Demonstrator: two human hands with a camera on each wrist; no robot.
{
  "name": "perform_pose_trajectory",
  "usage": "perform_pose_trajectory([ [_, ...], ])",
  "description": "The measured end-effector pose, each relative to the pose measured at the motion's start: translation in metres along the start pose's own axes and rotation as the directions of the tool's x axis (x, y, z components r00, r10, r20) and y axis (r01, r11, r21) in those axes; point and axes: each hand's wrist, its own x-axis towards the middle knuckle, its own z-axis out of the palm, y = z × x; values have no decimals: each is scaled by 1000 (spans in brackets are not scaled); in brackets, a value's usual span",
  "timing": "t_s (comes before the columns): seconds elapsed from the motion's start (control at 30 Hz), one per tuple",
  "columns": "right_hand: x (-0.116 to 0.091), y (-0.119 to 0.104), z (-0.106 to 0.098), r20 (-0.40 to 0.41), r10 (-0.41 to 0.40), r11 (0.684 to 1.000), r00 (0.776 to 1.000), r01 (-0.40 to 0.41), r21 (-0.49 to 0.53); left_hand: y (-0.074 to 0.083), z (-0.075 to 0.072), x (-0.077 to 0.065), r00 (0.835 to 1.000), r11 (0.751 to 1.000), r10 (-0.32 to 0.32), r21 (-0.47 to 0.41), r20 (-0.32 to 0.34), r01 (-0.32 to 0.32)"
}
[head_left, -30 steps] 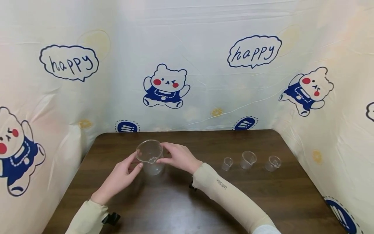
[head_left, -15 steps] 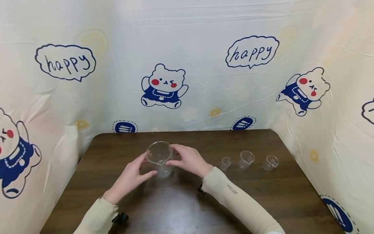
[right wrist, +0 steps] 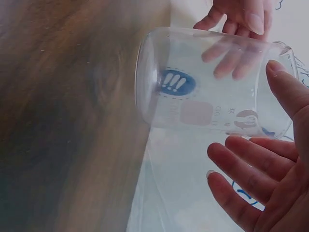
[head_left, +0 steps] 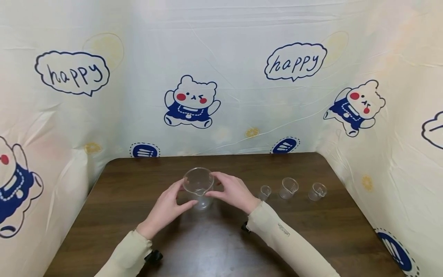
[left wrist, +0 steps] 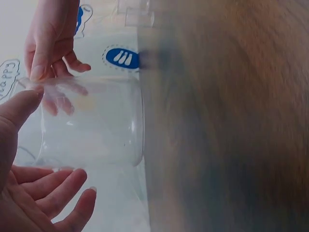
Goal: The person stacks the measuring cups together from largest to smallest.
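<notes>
The large beaker (head_left: 198,181) is held upright at the far middle of the table (head_left: 214,242), gripped near its rim by the left hand (head_left: 166,209) and the right hand (head_left: 237,193), fingers half spread. Three small beakers (head_left: 288,189) are seen at right.

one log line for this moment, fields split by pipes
left hand: holds large beaker, left side | right hand: holds its right side | large beaker: upright | three smaller beakers: on table, to the right
</notes>
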Motion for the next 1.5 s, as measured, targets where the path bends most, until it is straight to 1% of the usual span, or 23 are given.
perform_pose_trajectory([
  [0.17, -9, 7, -3, -16, 21, 1000, 1000, -21, 17, 5, 14, 3, 999, 1000, 12, 10, -42, -11],
  [0.27, -13, 10, -4, -19, 32, 999, 999, -32, 27, 8, 21, 4, 999, 1000, 8, 14, -53, -7],
  [0.57, -23, 21, -12, -23, 54, 998, 998, -53, 42, 15, 36, 9, 999, 1000, -7, -24, -34, 6],
  [0.9, -31, 33, -11, -23, 86, 995, 996, -85, 55, 17, 51, 15, 999, 994, -53, -92, 8, 54],
  [1.0, -32, 36, -11, -26, 85, 994, 996, -83, 67, 16, 56, 17, 998, 993, -55, -102, -2, 55],
  [1.23, -35, 38, -13, -33, 69, 990, 997, -64, 125, 16, 63, 25, 999, 992, -38, -120, -24, 35],
  [1.5, -40, 43, -14, -22, 88, 987, 996, -84, 138, 14, 70, 29, 999, 986, -35, -164, 4, 35],
])
